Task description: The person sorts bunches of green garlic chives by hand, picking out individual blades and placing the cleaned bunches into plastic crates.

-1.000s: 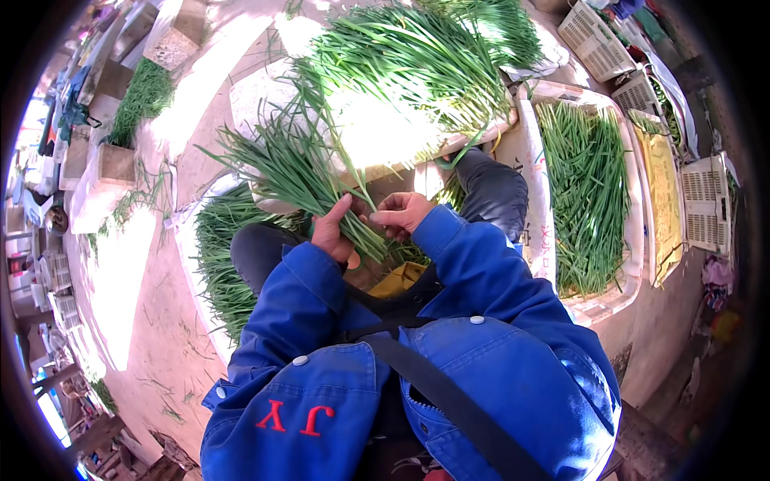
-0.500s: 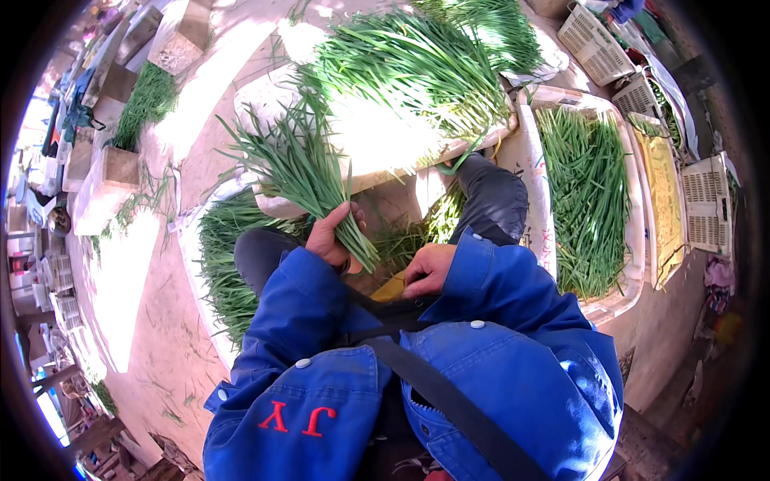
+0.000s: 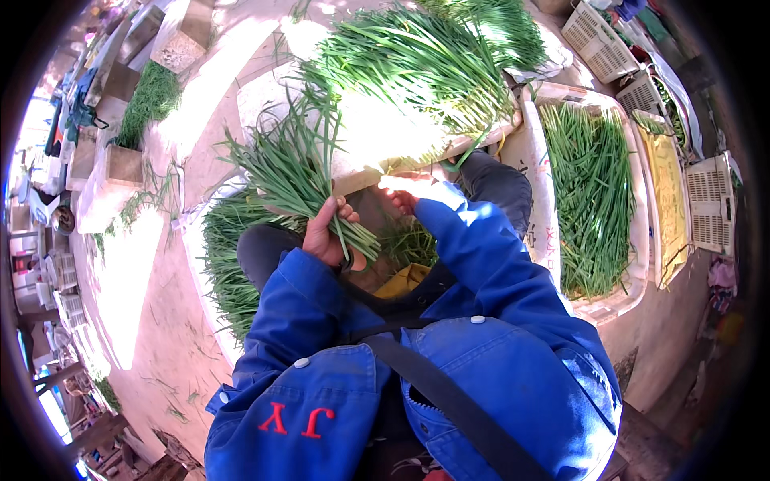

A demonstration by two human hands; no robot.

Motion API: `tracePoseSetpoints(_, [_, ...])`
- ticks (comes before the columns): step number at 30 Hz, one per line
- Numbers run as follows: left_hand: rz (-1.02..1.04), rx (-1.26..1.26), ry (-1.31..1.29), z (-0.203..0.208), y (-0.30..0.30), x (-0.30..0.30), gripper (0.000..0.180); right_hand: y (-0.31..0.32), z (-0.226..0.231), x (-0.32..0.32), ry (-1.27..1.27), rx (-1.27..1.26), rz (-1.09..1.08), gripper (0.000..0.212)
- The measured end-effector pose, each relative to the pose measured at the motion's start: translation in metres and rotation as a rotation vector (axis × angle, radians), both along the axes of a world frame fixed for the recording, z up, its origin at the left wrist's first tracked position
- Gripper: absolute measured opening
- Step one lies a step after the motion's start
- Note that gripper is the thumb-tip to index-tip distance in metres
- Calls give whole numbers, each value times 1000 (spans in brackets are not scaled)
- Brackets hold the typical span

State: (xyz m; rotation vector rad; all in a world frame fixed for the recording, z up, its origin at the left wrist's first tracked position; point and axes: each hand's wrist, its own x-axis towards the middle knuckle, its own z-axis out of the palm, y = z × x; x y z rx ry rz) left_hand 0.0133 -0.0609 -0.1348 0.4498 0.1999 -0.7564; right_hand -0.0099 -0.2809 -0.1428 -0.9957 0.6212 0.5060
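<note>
My left hand (image 3: 323,234) is closed around a bunch of garlic chives (image 3: 282,172). Its pale cut ends stick out below the fist, and the green leaves fan up and left. My right hand (image 3: 403,198) is at the near edge of a pale slab (image 3: 253,103) that bears a large pile of chives (image 3: 413,60). Strong sunlight washes out its fingertips, so whether it grips anything does not show. Between my knees lie loose chive scraps (image 3: 407,240) and something yellow (image 3: 403,280).
To the left, more chives (image 3: 228,260) fill a white container. A white foam box (image 3: 639,232) of chives (image 3: 589,200) stands at my right, beside a yellow sheet (image 3: 664,204) and plastic crates (image 3: 710,200). Pale blocks (image 3: 124,167) stand far left.
My right hand has moved up and away from the yellow thing at my lap to the slab's near edge. The bunch in my left hand has tilted further left.
</note>
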Motion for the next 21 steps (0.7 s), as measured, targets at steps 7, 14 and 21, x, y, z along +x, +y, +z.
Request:
tracePoseSetpoints(7, [85,255,216,-19,-21,-7,12,25,18,-40,-163,-176,147,24])
tracePoseSetpoints(14, [-59,444,91,-25,-19,-3,17,29,39,-50,-337,-744,529,36])
tracePoseSetpoints(21, [-60,392,199,-15,-25,-6,15,31,15,-51,-999,-1040,337,24])
